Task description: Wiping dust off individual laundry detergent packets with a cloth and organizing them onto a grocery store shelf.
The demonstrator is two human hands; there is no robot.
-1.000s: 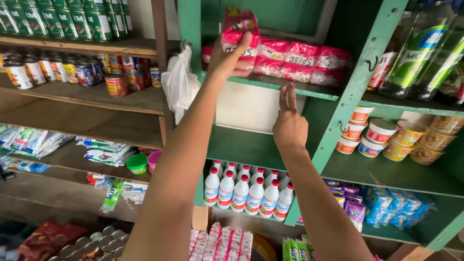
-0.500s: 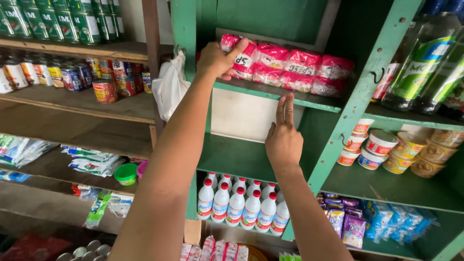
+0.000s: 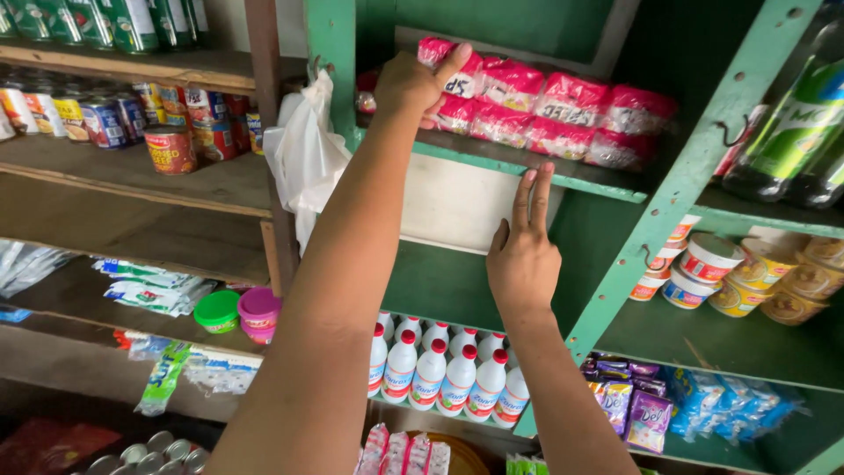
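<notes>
My left hand (image 3: 413, 86) reaches up to the green shelf (image 3: 492, 163) and grips a pink and red snack packet (image 3: 457, 84) at the left end of a row of like packets (image 3: 563, 110). My right hand (image 3: 525, 255) is lower, fingers straight and together, its fingertips touching the front edge of that shelf above a white board (image 3: 453, 204). It holds nothing.
White plastic bags (image 3: 303, 158) hang on the green post. Tin cans (image 3: 167, 145) line the wooden shelf at left. White bottles with red caps (image 3: 440, 374) stand below. Plastic cups (image 3: 703, 264) and green bottles (image 3: 796, 132) fill the right shelves. Sachets (image 3: 629, 405) lie bottom right.
My left hand has set the packet down onto the row and closed around it. The right hand slid slightly lower along the shelf edge. The view moved closer.
</notes>
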